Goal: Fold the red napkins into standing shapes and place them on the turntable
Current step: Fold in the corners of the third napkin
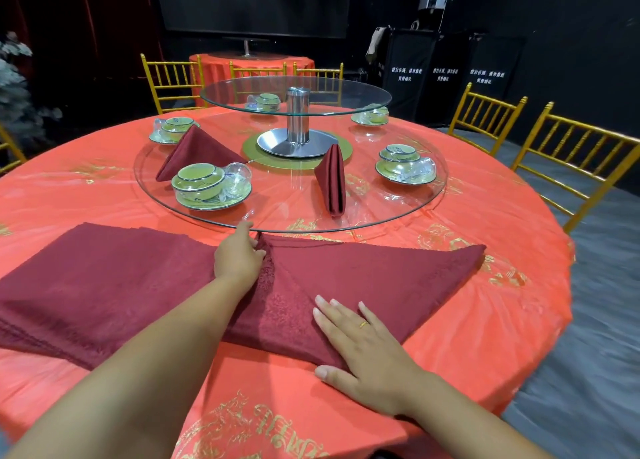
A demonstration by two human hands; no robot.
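Head view is showing the left hand [239,256] reaching forward with its fingers curled, pinching the far tip of a red napkin [346,285] that is lying on the counter [467,320]. The right hand [363,347] is resting flat and spread on the near part of the same napkin, fingers pointing away from the person and thumb lying along the napkin's near edge; a gold ring [363,324] is showing on one finger. The napkin is lying partly folded, with a crease running from the left hand's pinch down toward the right hand, and one corner is stretching out well to the right of both hands.

Just to the left of the left hand, touching the napkin, a stack of flat red napkins [104,285] is lying on the orange-red cloth. Just beyond the left hand's fingertips, the rim of the glass turntable [408,212] is sitting. On it, beyond the left hand and slightly to its right, a folded napkin [332,181] is standing upright; farther off and to the left, a second folded napkin [197,153] is standing as a tent. A bowl set [204,185] is sitting on the glass just in front of that tent, and another bowl set [403,164] is sitting well beyond the right hand. A smaller upper glass tier [346,95] is rising on a metal post [298,115] at the centre. Gold chairs [571,160] are standing around the counter.
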